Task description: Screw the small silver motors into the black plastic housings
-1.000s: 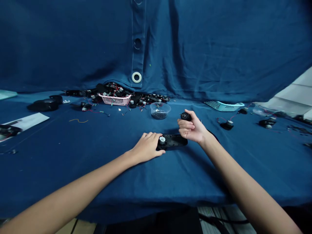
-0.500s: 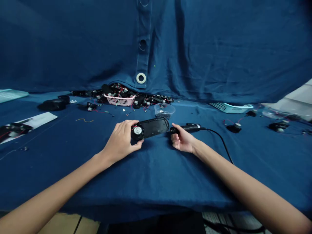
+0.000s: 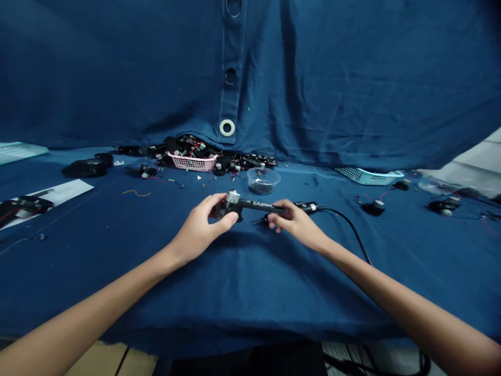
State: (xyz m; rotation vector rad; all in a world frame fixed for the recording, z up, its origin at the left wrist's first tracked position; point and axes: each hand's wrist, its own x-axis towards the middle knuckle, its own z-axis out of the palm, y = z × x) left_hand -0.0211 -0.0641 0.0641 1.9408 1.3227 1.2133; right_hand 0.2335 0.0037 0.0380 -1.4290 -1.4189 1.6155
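Note:
My left hand (image 3: 201,224) grips the motor end of a long black plastic housing (image 3: 260,206). A small silver motor (image 3: 233,197) stands up at that end, and the housing is seen almost edge-on. At its other end, the fingers of my right hand (image 3: 293,222) close over the tip. A black electric screwdriver (image 3: 307,207) passes beneath that same hand, its bit pointing left below the housing. The right fingers partly hide both things, but the screwdriver appears to stay in their grasp.
A clear plastic tub (image 3: 264,183) of small dark pieces stands beyond my hands. Behind it, a pink basket (image 3: 193,163) overflows with motor assemblies. A teal basket (image 3: 368,176) sits at the back right. The screwdriver's cable (image 3: 354,230) trails right. White paper (image 3: 74,192) lies left.
The housing has rolled from showing its broad face to nearly edge-on, motor upward. My right hand has moved onto its far end, with the screwdriver now lower and behind the fingers.

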